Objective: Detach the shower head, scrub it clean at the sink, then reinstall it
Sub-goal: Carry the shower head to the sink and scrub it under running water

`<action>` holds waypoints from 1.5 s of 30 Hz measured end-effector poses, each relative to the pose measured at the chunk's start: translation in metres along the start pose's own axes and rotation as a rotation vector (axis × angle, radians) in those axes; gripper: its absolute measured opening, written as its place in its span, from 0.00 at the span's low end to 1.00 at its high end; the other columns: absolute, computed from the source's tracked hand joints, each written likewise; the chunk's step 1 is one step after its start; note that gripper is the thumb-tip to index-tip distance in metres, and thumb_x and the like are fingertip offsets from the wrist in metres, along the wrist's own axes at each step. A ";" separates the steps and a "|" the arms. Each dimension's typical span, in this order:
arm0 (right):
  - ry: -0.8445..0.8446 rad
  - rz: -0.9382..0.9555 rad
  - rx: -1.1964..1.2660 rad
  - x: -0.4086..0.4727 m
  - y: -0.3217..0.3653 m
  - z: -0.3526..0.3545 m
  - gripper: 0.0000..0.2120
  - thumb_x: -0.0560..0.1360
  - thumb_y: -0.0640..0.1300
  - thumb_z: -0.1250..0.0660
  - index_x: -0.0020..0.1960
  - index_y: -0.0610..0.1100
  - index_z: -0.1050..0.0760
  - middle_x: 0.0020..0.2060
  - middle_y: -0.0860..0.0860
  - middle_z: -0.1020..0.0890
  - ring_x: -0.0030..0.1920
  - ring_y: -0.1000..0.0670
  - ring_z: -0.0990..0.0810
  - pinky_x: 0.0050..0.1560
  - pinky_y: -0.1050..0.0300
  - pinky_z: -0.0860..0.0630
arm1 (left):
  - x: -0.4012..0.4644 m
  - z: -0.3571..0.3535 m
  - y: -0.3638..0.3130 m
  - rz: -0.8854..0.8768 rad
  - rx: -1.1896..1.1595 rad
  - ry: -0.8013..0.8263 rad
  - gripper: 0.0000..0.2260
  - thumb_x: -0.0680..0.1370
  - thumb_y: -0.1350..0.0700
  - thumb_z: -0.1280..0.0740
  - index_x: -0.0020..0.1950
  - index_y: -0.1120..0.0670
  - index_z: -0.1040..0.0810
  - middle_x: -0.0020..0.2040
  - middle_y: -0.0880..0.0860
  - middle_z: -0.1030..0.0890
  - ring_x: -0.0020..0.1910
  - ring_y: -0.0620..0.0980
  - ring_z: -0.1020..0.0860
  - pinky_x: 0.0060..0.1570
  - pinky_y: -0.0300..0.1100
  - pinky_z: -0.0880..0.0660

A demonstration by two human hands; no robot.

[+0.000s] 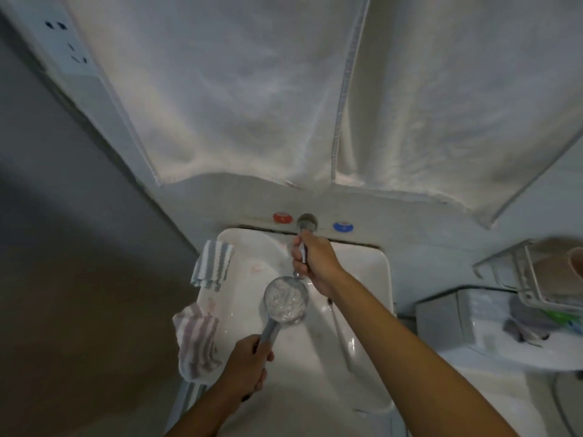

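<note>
Left hand: the left hand (249, 362) is gripping the shower head (285, 299) by its handle, fingers curling right round the grey stem

Shower head: it is sitting just beyond the left hand, over the sink (381, 272), round face turned up and looking foamy or wet, though the blur is making it hard to say which

Right hand: the right hand (312, 263) is reaching further out, past the shower head, fingers wrapping the metal tap spout (302, 247); the spout's end is hanging close above the far rim of the shower head

Taps: a red knob (282, 217) is showing to the left of the right hand and a blue knob (343, 227) to its right, neither being touched

Cloths: two striped cloths (213, 264) are draping over the sink rim, left of both hands

Stage: this is looking like the rinse-or-scrub part at the sink, with reinstalling not yet done

Risk one: the handle is probably slick, so the left hand could be losing its hold and letting the shower head knock into the basin

Risk two: water hitting that upturned face could be splashing out toward the wall socket (67, 42), up and left of the hands

Risk three: swinging the spout too hard could be striking the shower head's rim
</note>
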State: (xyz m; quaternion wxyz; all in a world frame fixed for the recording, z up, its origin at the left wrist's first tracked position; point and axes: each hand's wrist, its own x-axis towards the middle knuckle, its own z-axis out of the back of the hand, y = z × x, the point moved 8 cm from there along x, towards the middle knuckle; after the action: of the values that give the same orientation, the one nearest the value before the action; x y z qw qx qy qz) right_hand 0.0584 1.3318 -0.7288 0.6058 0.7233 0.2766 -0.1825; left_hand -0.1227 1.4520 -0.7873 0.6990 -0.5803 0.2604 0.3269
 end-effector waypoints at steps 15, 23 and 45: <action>-0.100 0.057 0.034 0.005 0.003 -0.005 0.17 0.83 0.46 0.48 0.36 0.46 0.34 0.24 0.51 0.36 0.21 0.53 0.42 0.24 0.59 0.48 | 0.025 0.012 -0.015 -0.077 0.106 0.105 0.11 0.81 0.59 0.41 0.40 0.59 0.28 0.31 0.52 0.27 0.18 0.44 0.33 0.18 0.36 0.37; -0.111 0.033 0.047 0.005 0.006 -0.005 0.17 0.83 0.46 0.48 0.37 0.46 0.33 0.23 0.52 0.36 0.22 0.54 0.42 0.23 0.59 0.47 | 0.028 0.008 -0.017 -0.068 0.113 0.120 0.12 0.81 0.59 0.42 0.38 0.57 0.28 0.30 0.51 0.28 0.19 0.44 0.33 0.18 0.36 0.37; -0.472 -0.001 0.053 -0.024 -0.047 0.087 0.22 0.84 0.52 0.48 0.48 0.38 0.22 0.28 0.48 0.23 0.27 0.51 0.26 0.32 0.57 0.31 | 0.029 0.005 -0.026 -0.073 0.127 0.146 0.11 0.79 0.57 0.37 0.38 0.58 0.27 0.25 0.49 0.29 0.18 0.44 0.34 0.19 0.37 0.37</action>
State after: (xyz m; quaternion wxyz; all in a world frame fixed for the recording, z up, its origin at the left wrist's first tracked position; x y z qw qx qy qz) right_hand 0.0168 1.2474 -0.7680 0.6344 0.6760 0.1229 -0.3541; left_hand -0.0841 1.4582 -0.7907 0.7249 -0.5663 0.3096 0.2408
